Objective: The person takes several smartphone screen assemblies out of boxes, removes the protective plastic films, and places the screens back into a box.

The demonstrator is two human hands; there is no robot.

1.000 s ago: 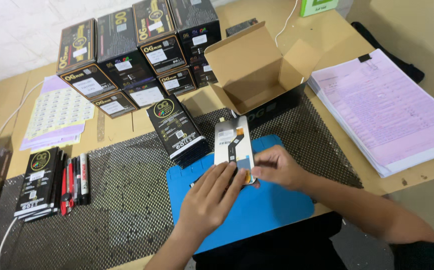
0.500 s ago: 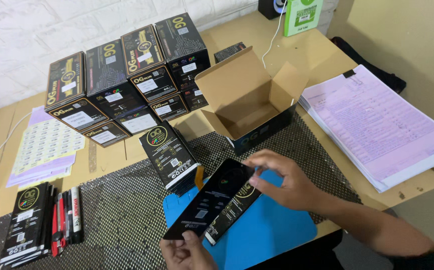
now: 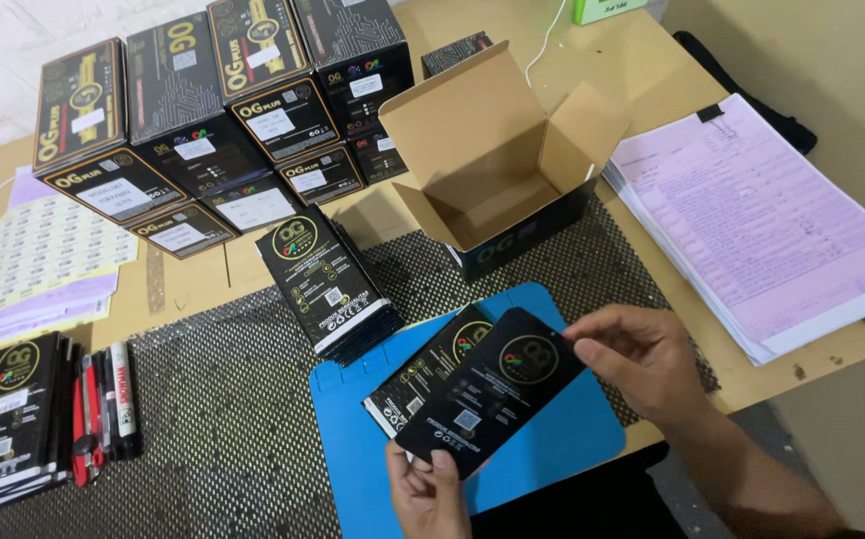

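My left hand [image 3: 431, 489] grips the near end of a flat black screen panel [image 3: 492, 389] held tilted over the blue mat [image 3: 572, 439]. My right hand [image 3: 637, 359] pinches the panel's far right edge. Under the panel lies a flat black package [image 3: 423, 374] with a round gold emblem, partly covered. A stack of similar black packages [image 3: 328, 279] rests just beyond the mat on the black mesh liner [image 3: 193, 419].
An open cardboard box [image 3: 497, 170] stands behind the mat. Rows of black boxes [image 3: 203, 110] fill the back left. A pile of pink papers [image 3: 772, 220] lies right. Markers [image 3: 103, 404] and a black packet [image 3: 13, 414] lie far left, sticker sheets [image 3: 43, 260] above them.
The light-backed panel was flipped and now shows its black face. My hands lifted it off the mat and brought it nearer to me; my left hand moved to its near end.
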